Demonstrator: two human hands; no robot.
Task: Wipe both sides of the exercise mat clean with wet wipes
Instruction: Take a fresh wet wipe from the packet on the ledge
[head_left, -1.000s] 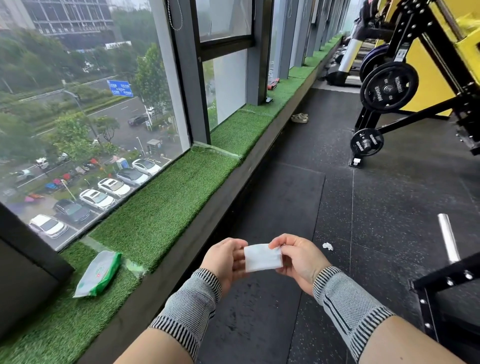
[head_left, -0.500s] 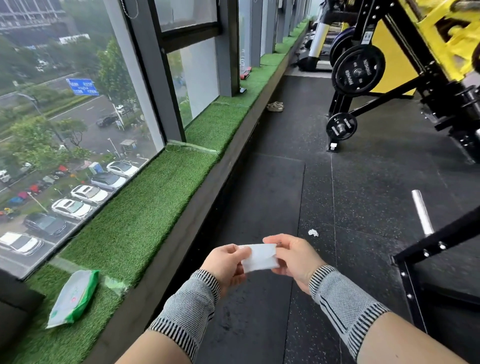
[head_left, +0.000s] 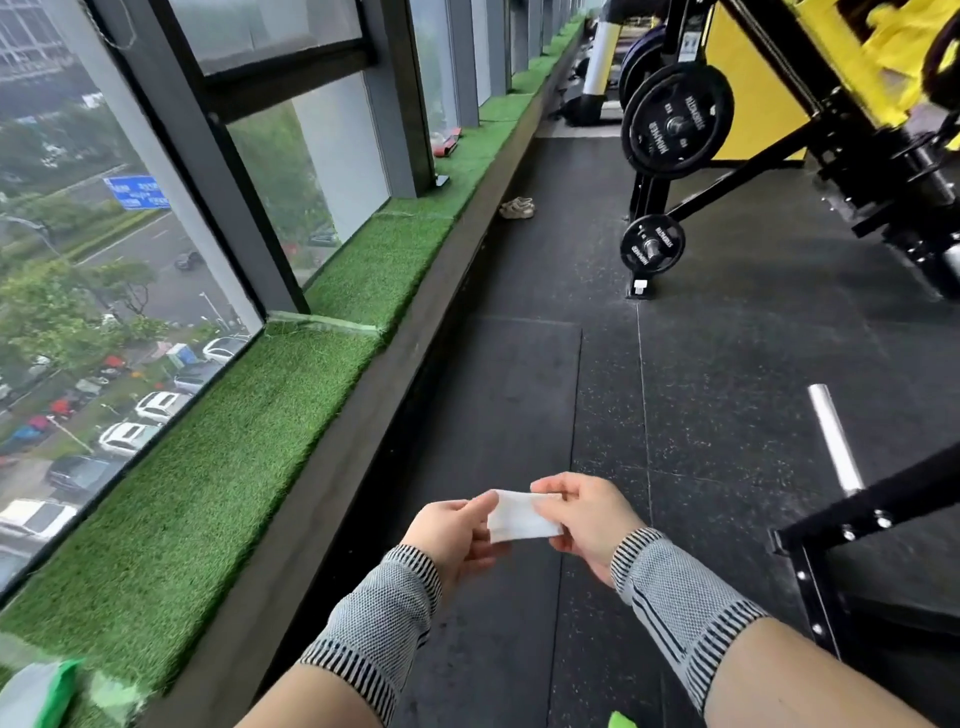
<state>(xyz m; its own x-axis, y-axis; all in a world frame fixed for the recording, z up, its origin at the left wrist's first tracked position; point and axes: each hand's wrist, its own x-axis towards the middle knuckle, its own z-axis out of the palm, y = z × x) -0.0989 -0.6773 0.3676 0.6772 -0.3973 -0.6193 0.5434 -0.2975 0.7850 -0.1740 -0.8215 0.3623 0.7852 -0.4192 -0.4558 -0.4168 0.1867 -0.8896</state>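
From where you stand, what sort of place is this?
Most likely a gym, on an upper floor. Black weight plates hang on a yellow and black rack, the floor is dark speckled rubber, and the window looks down on parked cars.

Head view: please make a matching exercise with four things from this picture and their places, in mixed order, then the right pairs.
Things:
1. wet wipe
2. wipes pack
3. shoes
4. small weight plate

Places:
A. on the floor beside the ledge, far ahead
B. on the black rack, low
C. pinched between both hands
D. on the green turf ledge, bottom left

Pairs: 1-C, 2-D, 3-A, 4-B
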